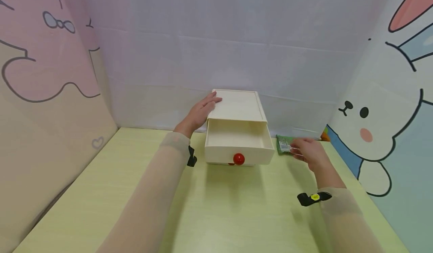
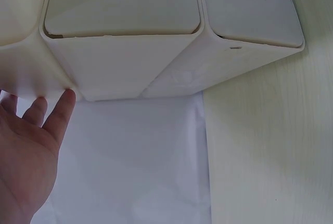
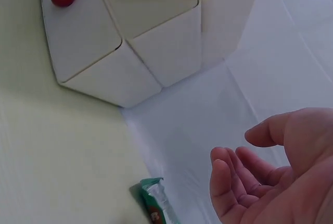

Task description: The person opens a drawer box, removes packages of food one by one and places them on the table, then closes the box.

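Note:
A white drawer cabinet (image 1: 238,104) stands at the back of the table. Its upper drawer (image 1: 239,151) is pulled out, with a red knob (image 1: 238,159) on the front and no contents visible inside. My left hand (image 1: 199,112) rests on the cabinet's top left edge, fingers extended along it. To the right of the cabinet, a green packet (image 3: 157,203) lies on the table by the wall. My right hand (image 1: 309,152) hovers over the packet; in the right wrist view its fingers are loosely bent, thumb apart, holding nothing.
A pale wood-look table (image 1: 230,215) carries everything. White sheeting (image 1: 162,68) rises behind the cabinet, and printed cartoon panels (image 1: 389,132) border both sides. A small orange and green patch (image 1: 325,134) shows at the back right corner.

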Motion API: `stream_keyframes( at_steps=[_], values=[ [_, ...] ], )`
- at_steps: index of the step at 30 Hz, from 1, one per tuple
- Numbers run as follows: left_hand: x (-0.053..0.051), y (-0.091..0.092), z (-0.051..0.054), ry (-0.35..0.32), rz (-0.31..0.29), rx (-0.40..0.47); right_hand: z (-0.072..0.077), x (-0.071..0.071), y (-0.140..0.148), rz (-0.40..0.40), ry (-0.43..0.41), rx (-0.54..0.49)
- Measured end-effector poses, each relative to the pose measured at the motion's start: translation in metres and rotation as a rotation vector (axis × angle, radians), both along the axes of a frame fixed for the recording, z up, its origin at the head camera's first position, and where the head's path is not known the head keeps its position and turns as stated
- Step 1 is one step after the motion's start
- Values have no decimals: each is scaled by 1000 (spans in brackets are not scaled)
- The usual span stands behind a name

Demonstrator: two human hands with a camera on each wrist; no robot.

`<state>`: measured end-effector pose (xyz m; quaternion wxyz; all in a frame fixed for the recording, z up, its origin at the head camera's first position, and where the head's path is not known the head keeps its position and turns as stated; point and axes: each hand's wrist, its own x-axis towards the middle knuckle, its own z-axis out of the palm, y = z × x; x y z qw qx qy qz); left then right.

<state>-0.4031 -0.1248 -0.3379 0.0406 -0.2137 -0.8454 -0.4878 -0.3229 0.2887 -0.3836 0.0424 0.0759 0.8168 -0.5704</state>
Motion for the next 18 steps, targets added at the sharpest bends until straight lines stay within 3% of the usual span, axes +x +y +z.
stream_keyframes(
  at_steps=[7, 14, 18],
  values=[
    [-1, 0, -1, -3, -2, 11, 35, 17, -16, 78, 146, 28],
    [-3, 1, -2, -1, 5, 9, 75, 52, -45, 83, 305, 123],
    [-2, 0, -2, 1, 7, 2, 90, 72, -61, 120, 391, 171]
  ],
)
